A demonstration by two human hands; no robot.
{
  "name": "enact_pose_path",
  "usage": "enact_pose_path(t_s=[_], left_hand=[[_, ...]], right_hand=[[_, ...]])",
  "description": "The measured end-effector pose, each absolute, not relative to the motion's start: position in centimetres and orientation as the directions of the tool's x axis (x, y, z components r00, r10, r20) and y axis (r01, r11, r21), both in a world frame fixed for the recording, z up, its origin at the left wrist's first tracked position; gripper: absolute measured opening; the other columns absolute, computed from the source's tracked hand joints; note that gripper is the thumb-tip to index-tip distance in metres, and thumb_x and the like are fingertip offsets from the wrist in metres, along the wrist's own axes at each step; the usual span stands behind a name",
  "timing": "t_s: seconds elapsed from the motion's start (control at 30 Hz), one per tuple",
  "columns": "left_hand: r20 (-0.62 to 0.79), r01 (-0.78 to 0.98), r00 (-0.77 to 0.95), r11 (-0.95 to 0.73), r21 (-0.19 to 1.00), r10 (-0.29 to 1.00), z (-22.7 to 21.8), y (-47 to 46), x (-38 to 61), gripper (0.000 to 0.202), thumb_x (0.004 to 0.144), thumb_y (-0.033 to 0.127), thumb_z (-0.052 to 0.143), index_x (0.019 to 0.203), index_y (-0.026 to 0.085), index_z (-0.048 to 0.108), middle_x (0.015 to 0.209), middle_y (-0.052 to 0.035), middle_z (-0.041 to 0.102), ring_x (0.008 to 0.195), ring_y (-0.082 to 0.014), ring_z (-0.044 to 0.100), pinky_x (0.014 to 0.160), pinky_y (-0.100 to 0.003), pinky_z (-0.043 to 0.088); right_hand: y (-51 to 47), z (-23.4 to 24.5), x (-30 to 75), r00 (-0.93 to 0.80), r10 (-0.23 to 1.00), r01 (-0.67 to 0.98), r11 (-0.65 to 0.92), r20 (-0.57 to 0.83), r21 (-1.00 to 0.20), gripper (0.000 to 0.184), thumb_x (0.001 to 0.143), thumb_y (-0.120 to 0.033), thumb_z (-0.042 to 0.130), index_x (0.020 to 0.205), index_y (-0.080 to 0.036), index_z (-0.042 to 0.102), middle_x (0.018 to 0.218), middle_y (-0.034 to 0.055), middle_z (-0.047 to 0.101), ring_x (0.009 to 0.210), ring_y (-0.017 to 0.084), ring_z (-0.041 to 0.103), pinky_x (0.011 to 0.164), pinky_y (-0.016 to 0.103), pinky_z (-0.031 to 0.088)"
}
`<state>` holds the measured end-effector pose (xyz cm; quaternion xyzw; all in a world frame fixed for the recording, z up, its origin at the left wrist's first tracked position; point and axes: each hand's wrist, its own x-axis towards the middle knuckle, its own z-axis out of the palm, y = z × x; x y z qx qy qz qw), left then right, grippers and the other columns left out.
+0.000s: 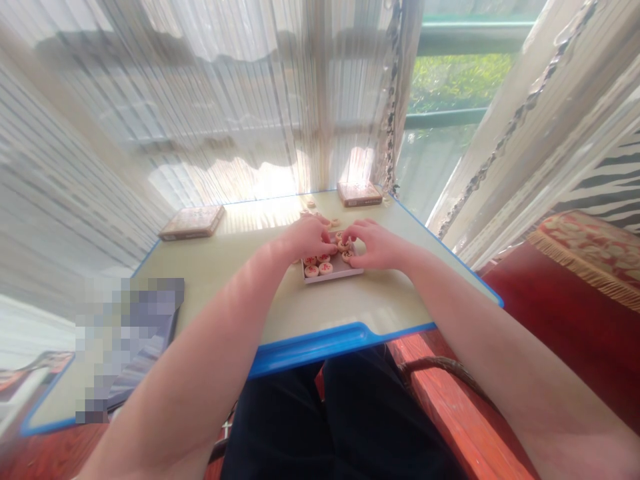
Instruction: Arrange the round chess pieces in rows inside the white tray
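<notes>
A shallow, light-coloured box tray (336,274) lies on the table in front of me. Several round, cream Chinese chess pieces (325,268) with red markings sit along its left side. My left hand (311,237) reaches over the tray's left part with bent fingers pressed down. Whatever is under those fingertips is hidden. At the tray's right edge, my right hand (373,245) has its thumb and fingers curled round a Chinese chess piece (347,256). Other loose pieces (335,222) lie on the table just beyond my hands.
The pale folding table (295,310) has a blue rim. A flat box (193,222) lies at the back left, another box (359,194) at the back right. A blurred-out dark flat item (145,340) rests at the left. Curtains (225,100) hang behind; a red seat stands right.
</notes>
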<state>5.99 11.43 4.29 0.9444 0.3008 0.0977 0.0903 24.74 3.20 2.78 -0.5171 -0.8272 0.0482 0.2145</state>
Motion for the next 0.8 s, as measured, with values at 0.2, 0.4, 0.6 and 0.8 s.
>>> enact_pose_path(t_s=[0.2,0.4,0.6,0.8], left_hand=[[0.091,0.573,0.786,-0.776,0.263,0.612,4.3,11.6,5.9,0.028,0.072,0.045,0.055,0.072,0.025,0.075,0.097,-0.0011,0.068,0.110,-0.0249,0.054,0.093,-0.029,0.042],[0.136,0.590,0.750,-0.748,0.304,0.647,5.1,11.1,5.9,0.029,0.070,0.034,0.052,0.084,0.024,0.075,0.099,-0.0018,0.066,0.109,-0.0249,0.054,0.096,-0.029,0.040],[0.042,0.669,0.698,-0.673,0.316,0.714,6.3,10.6,5.0,0.041,0.066,0.034,0.055,0.105,0.029,0.069,0.118,-0.0020,0.059,0.125,-0.0308,0.037,0.102,-0.036,0.033],[-0.072,0.658,0.727,-0.663,0.356,0.683,6.3,11.4,3.9,0.055,0.062,0.042,0.061,0.115,0.027,0.061,0.122,-0.0036,0.055,0.127,-0.0314,0.033,0.104,-0.039,0.030]], right_hand=[[3.2,3.0,24.7,-0.375,0.880,0.840,0.455,0.291,-0.296,0.032,0.064,-0.029,0.065,0.094,-0.018,0.061,0.091,0.0059,0.057,0.096,0.024,0.049,0.087,0.036,0.039],[3.2,2.9,24.5,-0.345,0.858,0.838,0.464,0.381,-0.288,0.026,0.070,-0.031,0.063,0.093,-0.018,0.065,0.091,0.0064,0.055,0.095,0.023,0.048,0.090,0.037,0.037],[3.5,3.8,23.0,-0.361,0.833,0.875,0.458,0.420,-0.157,0.027,0.077,-0.038,0.058,0.095,-0.023,0.071,0.098,0.0082,0.057,0.094,0.024,0.047,0.090,0.037,0.036],[5.1,6.2,21.0,-0.375,0.916,0.918,0.388,0.140,-0.079,0.023,0.074,-0.028,0.057,0.089,-0.025,0.074,0.093,0.0087,0.061,0.093,0.024,0.051,0.085,0.034,0.037]])
